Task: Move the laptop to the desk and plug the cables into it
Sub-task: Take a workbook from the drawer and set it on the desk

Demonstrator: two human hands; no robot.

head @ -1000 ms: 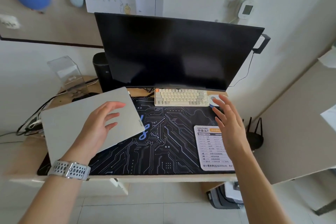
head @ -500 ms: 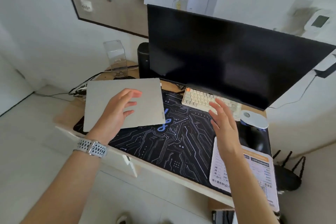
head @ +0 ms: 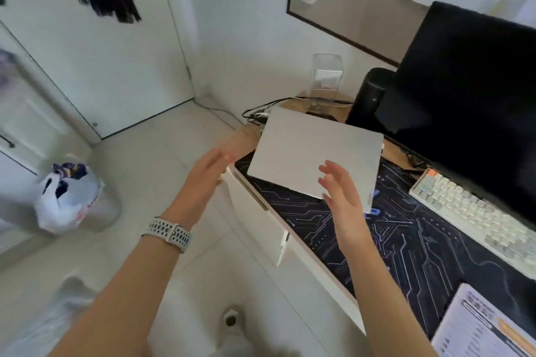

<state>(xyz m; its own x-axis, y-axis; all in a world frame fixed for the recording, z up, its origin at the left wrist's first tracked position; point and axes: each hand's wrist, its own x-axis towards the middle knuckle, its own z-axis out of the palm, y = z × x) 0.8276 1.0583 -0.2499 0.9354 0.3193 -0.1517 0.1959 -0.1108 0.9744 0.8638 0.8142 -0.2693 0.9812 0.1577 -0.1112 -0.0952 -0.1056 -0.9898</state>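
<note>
The silver laptop (head: 307, 151), lid closed, lies flat on the left end of the wooden desk (head: 246, 136), partly on the black circuit-pattern desk mat (head: 377, 240). Black and white cables (head: 258, 116) bunch at the desk's far left corner just behind the laptop. My left hand (head: 207, 174) hovers off the desk's left edge, fingers straight, holding nothing. My right hand (head: 342, 197) hangs over the laptop's near right corner with fingers spread; contact with the lid cannot be judged.
A large black monitor (head: 470, 90) stands at the back right with a cream keyboard (head: 470, 211) before it. A black cylinder speaker (head: 368, 95) and a clear plastic box (head: 326, 78) stand behind the laptop. A printed card (head: 478, 327) lies near right. A bagged bin (head: 69, 194) stands on the floor.
The view has swung left. My left hand came off the laptop lid and now sits beyond the desk edge. My right hand moved from the keyboard area to the laptop's corner.
</note>
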